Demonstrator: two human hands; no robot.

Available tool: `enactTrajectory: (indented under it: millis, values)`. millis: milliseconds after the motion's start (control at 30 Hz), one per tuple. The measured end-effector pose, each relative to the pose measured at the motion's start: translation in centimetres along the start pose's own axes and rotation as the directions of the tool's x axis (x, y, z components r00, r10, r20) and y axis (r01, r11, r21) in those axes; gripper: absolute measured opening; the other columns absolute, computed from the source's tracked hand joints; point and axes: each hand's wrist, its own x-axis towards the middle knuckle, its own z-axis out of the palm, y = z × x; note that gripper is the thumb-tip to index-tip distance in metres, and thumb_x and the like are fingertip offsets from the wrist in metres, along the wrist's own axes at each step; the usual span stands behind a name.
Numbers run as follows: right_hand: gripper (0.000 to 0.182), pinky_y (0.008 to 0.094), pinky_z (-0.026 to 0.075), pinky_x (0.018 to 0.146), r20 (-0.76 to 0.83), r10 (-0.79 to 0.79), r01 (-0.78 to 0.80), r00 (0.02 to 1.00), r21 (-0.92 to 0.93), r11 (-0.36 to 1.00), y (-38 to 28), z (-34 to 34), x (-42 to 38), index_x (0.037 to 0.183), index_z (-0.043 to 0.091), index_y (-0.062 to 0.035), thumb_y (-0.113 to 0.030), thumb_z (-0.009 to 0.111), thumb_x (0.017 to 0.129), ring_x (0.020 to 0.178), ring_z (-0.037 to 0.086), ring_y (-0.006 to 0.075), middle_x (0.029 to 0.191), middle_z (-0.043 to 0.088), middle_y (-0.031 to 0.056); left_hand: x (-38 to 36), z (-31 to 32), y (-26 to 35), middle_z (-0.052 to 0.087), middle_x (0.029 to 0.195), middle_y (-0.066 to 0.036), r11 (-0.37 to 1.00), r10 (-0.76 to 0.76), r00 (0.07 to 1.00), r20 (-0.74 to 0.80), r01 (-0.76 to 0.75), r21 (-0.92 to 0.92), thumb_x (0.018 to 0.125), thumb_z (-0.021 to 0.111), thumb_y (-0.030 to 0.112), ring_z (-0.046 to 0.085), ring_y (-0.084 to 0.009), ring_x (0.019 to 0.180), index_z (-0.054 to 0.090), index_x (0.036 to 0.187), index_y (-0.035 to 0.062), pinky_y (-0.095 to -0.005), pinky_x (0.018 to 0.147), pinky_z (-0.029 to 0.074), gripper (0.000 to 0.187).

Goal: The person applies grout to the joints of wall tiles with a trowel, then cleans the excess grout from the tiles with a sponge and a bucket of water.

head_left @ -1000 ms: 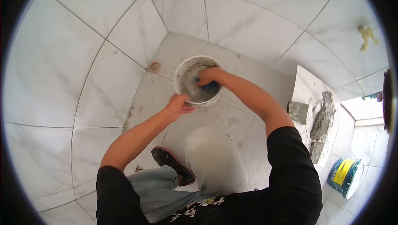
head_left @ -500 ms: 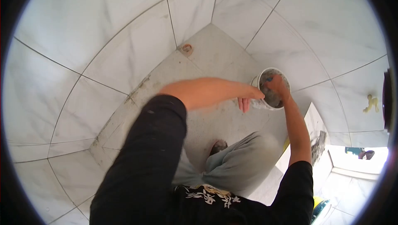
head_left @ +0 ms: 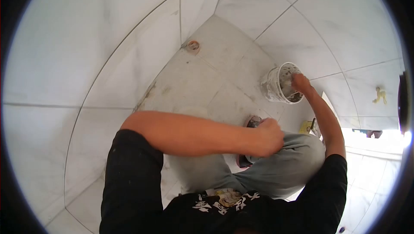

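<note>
A small white bucket (head_left: 276,88), smeared with grey mortar, stands tilted on the grey floor tiles near the right wall. My right hand (head_left: 300,83) reaches into its mouth; the fingers are hidden inside, so what they grip is unclear. Closed into a fist, my left hand (head_left: 269,137) rests over my bent knee in light jeans (head_left: 280,169), with nothing visible in it. It is well apart from the bucket.
White marble wall tiles close in a narrow corner. A round drain fitting (head_left: 192,45) sits in the floor at the far corner. My shoe (head_left: 253,122) is just below the bucket. A yellow object (head_left: 307,127) lies by my right arm, and a yellow fitting (head_left: 379,95) hangs on the right wall.
My left hand has let go of the bucket rim and drawn back to my knee as a fist. The view has swung left. The blue object seen in the bucket is out of sight.
</note>
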Motion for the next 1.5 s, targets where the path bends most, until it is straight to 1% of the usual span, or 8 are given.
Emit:
enactTrajectory:
  millis: [133, 233, 400, 567, 867, 1100, 1233, 1500]
  values:
    - [0.076, 0.0460, 0.055, 0.090, 0.536, -0.070, 0.227, 0.842, -0.233, 0.946, 0.4, -8.2, 3.4, 0.117, 0.071, -0.0042, -0.052, 0.088, 0.060, 0.106, 0.067, 0.0351, 0.110, 0.071, 0.0203, -1.6, -1.6, -0.5, 0.072, 0.073, -0.010, 0.997, 0.074, 0.987, 0.141, -0.072, -0.020, 0.071, 0.071, 0.020, 0.073, -0.0268, 0.072, 0.074, 0.073, 0.0098, -0.0410, 0.057, 0.052, 0.011]
    - [0.063, 0.0404, 0.052, 0.088, 0.123, -0.245, 0.220, 0.962, 0.185, 0.958, -4.8, -15.7, 6.7, 0.116, 0.069, -0.0057, -0.056, 0.074, 0.079, 0.102, 0.067, 0.0316, 0.112, 0.070, 0.0158, -2.2, -0.1, -1.6, 0.070, 0.071, -0.013, 0.998, 0.008, 0.989, 0.147, 0.002, -0.063, 0.071, 0.070, 0.019, 0.072, -0.0280, 0.070, 0.072, 0.070, 0.0078, -0.0415, 0.058, 0.050, 0.012]
    - [0.054, 0.0347, 0.051, 0.056, 0.025, -0.256, 0.003, 0.966, 0.994, 0.108, -16.3, -18.6, 12.5, 0.116, 0.053, -0.0057, -0.052, 0.062, 0.089, 0.080, 0.057, 0.0172, 0.096, 0.056, 0.0078, -3.3, -1.8, -0.1, 0.068, 0.068, -0.015, 0.991, -0.092, 0.995, 0.025, 0.094, -0.095, 0.075, 0.067, 0.018, 0.070, -0.0302, 0.068, 0.069, 0.068, 0.0049, -0.0419, 0.059, 0.047, 0.014]
    - [0.061, 0.0430, 0.056, 0.072, -0.443, -0.032, 0.297, 0.896, 0.651, -0.699, -24.2, -21.6, 19.4, 0.128, 0.051, -0.0033, -0.034, 0.073, 0.081, 0.094, 0.060, 0.0240, 0.108, 0.058, 0.0113, -0.6, -0.3, -1.9, 0.071, 0.086, -0.017, 0.925, -0.258, 0.907, 0.333, 0.331, -0.184, 0.081, 0.064, 0.016, 0.071, -0.0319, 0.081, 0.070, 0.092, 0.0065, -0.0461, 0.065, 0.050, 0.016]
    - [0.043, 0.0433, 0.045, 0.100, -0.797, 0.589, 0.887, 0.132, 0.360, 0.289, -27.8, -28.3, 27.2, 0.128, 0.060, -0.0018, -0.014, 0.064, 0.087, 0.118, 0.052, 0.0410, 0.126, 0.054, 0.0274, -6.6, 3.1, -9.7, 0.070, 0.100, -0.018, 0.584, -0.678, 0.500, 0.539, 0.812, -0.018, 0.087, 0.052, 0.013, 0.067, -0.0367, 0.098, 0.065, 0.116, 0.0093, -0.0491, 0.083, 0.053, 0.033]
    - [0.048, 0.0446, 0.051, 0.094, -0.779, 0.365, 0.704, 0.510, 0.622, 0.344, -27.3, -20.6, 29.0, 0.132, 0.059, -0.0052, -0.002, 0.060, 0.084, 0.110, 0.056, 0.0431, 0.121, 0.056, 0.0231, -4.8, 3.4, -12.4, 0.070, 0.103, -0.020, 0.618, -0.629, 0.624, 0.464, 0.763, -0.189, 0.087, 0.051, 0.012, 0.066, -0.0385, 0.100, 0.064, 0.123, 0.0094, -0.0493, 0.084, 0.052, 0.039]
    - [0.044, 0.0435, 0.054, 0.089, -0.823, 0.547, 0.892, 0.153, 0.353, 0.282, -27.0, -26.4, 26.6, 0.127, 0.064, -0.0083, -0.004, 0.061, 0.084, 0.107, 0.058, 0.0408, 0.119, 0.055, 0.0227, -4.0, 4.3, -13.6, 0.069, 0.102, -0.021, 0.650, -0.595, 0.644, 0.480, 0.737, -0.185, 0.087, 0.051, 0.012, 0.066, -0.0385, 0.098, 0.064, 0.121, 0.0092, -0.0495, 0.083, 0.052, 0.036]
    - [0.026, 0.0494, 0.054, 0.086, -0.644, 0.102, 0.477, 0.758, 0.654, 0.588, -24.8, -27.6, 27.6, 0.109, 0.070, -0.0066, -0.009, 0.065, 0.083, 0.105, 0.059, 0.0419, 0.116, 0.055, 0.0258, -4.3, 5.2, -14.1, 0.070, 0.099, -0.020, 0.656, -0.579, 0.643, 0.501, 0.732, -0.182, 0.087, 0.052, 0.012, 0.067, -0.0393, 0.094, 0.065, 0.119, 0.0100, -0.0494, 0.081, 0.053, 0.034]
